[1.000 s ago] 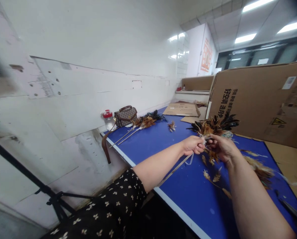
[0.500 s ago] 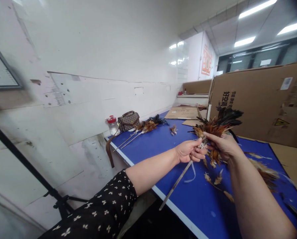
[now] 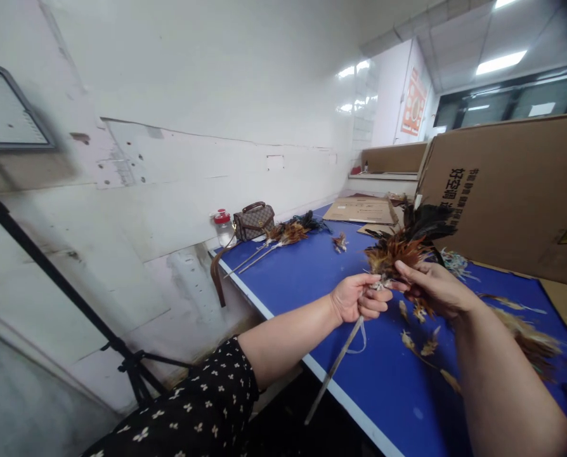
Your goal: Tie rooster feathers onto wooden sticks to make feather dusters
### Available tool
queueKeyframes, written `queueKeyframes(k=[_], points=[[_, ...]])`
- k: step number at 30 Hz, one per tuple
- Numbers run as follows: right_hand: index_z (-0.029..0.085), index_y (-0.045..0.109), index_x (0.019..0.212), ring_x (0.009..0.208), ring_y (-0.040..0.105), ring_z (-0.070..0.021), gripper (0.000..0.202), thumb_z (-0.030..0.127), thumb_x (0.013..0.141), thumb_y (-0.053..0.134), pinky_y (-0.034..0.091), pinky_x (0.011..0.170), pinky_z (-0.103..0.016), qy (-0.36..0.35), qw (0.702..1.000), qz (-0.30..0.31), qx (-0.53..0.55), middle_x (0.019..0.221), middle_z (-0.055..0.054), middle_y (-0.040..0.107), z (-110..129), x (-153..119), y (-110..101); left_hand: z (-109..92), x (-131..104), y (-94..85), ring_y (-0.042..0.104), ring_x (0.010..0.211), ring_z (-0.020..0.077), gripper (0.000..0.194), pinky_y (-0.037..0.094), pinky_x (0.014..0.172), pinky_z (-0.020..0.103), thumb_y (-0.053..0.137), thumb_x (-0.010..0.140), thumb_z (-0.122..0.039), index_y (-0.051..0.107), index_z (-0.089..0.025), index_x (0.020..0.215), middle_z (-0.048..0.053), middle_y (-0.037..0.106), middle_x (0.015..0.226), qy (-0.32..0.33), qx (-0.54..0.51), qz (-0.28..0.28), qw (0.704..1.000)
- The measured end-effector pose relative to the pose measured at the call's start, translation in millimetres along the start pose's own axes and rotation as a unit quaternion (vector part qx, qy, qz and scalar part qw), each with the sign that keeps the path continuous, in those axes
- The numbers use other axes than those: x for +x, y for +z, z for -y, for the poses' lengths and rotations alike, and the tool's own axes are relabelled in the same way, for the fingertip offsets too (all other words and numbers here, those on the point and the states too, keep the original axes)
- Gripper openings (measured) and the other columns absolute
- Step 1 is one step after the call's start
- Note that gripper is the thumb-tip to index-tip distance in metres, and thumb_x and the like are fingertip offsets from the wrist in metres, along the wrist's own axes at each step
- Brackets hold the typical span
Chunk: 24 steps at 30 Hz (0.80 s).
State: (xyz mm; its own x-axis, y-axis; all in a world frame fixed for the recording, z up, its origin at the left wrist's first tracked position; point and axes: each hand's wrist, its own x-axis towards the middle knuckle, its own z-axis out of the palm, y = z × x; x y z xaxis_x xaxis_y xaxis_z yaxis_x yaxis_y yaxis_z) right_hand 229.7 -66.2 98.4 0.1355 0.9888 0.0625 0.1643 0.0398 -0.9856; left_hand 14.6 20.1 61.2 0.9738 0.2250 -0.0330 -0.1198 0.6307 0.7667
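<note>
A feather duster (image 3: 397,244) with brown and black plumes is held up over the blue table (image 3: 307,279). My left hand (image 3: 362,298) is closed round its stick just below the feathers. The stick (image 3: 333,371) slants down past the table's front edge, with a pale ribbon (image 3: 359,346) dangling beside it. My right hand (image 3: 430,289) pinches the lower feathers from the right, close to the left fingers; its far fingers are partly hidden. Loose feathers (image 3: 429,343) lie on the table below my hands, and a feather bundle (image 3: 526,336) is beyond my right forearm.
Further left lie feather dusters (image 3: 288,235) beside a checked handbag (image 3: 254,222) and a red-lidded jar (image 3: 223,228). A small feather tuft (image 3: 340,242) is mid-table. Flat cardboard (image 3: 359,211) and a large carton (image 3: 507,197) stand behind. A black tripod (image 3: 74,311) is at left.
The view has swung slightly left, shifting the background to the right. My right hand has moved a little along the lower feathers, while my left hand keeps its hold on the stick.
</note>
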Motion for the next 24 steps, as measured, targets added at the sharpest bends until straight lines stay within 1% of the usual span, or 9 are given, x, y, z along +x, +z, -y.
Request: queueKeyframes(k=[3,5,6,9,11,13,19,22,24], points=[[0.019,0.076,0.082,0.060,0.052,-0.0134,0.080,0.092,0.060,0.100,0.047,0.053,-0.030,0.010,1.000,0.017,-0.015,0.081,-0.007,0.074,-3.0,0.6,2.2,0.4,1.6,-10.4,0.000,0.057,0.0107,0.036,0.005,0.047,0.025,0.049,0.108,-0.040,0.060,-0.018,0.081,-0.008,0.019,0.072,0.009,-0.011,0.002,1.000],[0.020,0.082,0.096,0.063,0.057,-0.0146,0.081,0.086,0.056,0.105,0.050,0.054,-0.030,0.004,0.999,0.018,-0.031,0.093,-0.009,0.079,-6.3,3.0,4.5,0.6,4.5,-17.3,0.002,0.056,0.0106,0.040,0.008,0.046,0.026,0.045,0.108,-0.042,0.048,-0.022,0.073,-0.008,0.018,0.069,0.002,-0.008,0.001,1.000],[0.020,0.082,0.099,0.064,0.059,-0.0153,0.080,0.082,0.054,0.108,0.052,0.055,-0.030,-0.002,0.999,0.015,-0.044,0.094,-0.009,0.079,-8.4,4.9,5.9,0.9,5.9,-20.2,0.003,0.056,0.0105,0.040,0.010,0.046,0.025,0.045,0.108,-0.041,0.045,-0.023,0.072,-0.008,0.018,0.069,0.003,-0.005,-0.002,1.000],[0.020,0.080,0.092,0.063,0.062,-0.0170,0.072,0.076,0.057,0.109,0.052,0.054,-0.030,-0.009,0.996,0.004,-0.090,0.085,-0.007,0.077,-16.8,12.0,11.2,2.8,8.2,-25.7,0.009,0.056,0.0097,0.031,0.013,0.048,0.022,0.051,0.104,-0.038,0.047,-0.022,0.078,-0.007,0.025,0.072,0.025,-0.002,-0.017,1.000],[0.020,0.077,0.084,0.060,0.061,-0.0169,0.069,0.077,0.060,0.108,0.049,0.051,-0.029,-0.001,0.993,-0.015,-0.113,0.075,-0.005,0.073,-23.0,16.7,15.0,4.4,8.5,-27.9,0.014,0.057,0.0092,0.026,0.015,0.049,0.021,0.058,0.101,-0.037,0.049,-0.022,0.082,-0.005,0.030,0.076,0.025,0.000,-0.024,0.999],[0.020,0.075,0.080,0.059,0.059,-0.0164,0.068,0.077,0.061,0.107,0.048,0.049,-0.028,0.004,0.992,-0.031,-0.119,0.072,-0.005,0.071,-28.4,20.1,18.5,6.2,8.5,-30.4,0.018,0.058,0.0090,0.027,0.018,0.050,0.020,0.062,0.100,-0.038,0.049,-0.021,0.083,-0.004,0.033,0.079,0.014,0.011,-0.020,1.000],[0.020,0.076,0.077,0.060,0.055,-0.0161,0.066,0.077,0.061,0.105,0.051,0.052,-0.030,0.001,0.995,-0.006,-0.097,0.069,-0.003,0.067,-32.3,20.5,20.8,8.7,10.0,-38.1,0.018,0.059,0.0095,0.035,0.022,0.050,0.020,0.053,0.105,-0.042,0.050,-0.020,0.078,-0.004,0.030,0.079,0.001,0.050,0.000,0.999],[0.019,0.078,0.077,0.062,0.057,-0.0168,0.070,0.080,0.057,0.106,0.051,0.054,-0.030,-0.001,0.995,0.006,-0.097,0.072,-0.006,0.071,-31.7,19.6,18.3,7.7,11.5,-36.3,0.019,0.057,0.0081,0.034,0.019,0.049,0.021,0.050,0.106,-0.039,0.056,-0.017,0.081,-0.003,0.035,0.081,0.006,0.055,0.003,0.998],[0.019,0.080,0.078,0.064,0.059,-0.0177,0.074,0.086,0.055,0.104,0.053,0.056,-0.031,-0.004,0.995,0.007,-0.098,0.074,-0.007,0.073,-32.3,20.4,16.5,7.5,12.7,-33.6,0.020,0.055,0.0068,0.034,0.015,0.048,0.021,0.047,0.108,-0.036,0.062,-0.014,0.087,-0.001,0.041,0.082,0.009,0.063,0.001,0.998]])
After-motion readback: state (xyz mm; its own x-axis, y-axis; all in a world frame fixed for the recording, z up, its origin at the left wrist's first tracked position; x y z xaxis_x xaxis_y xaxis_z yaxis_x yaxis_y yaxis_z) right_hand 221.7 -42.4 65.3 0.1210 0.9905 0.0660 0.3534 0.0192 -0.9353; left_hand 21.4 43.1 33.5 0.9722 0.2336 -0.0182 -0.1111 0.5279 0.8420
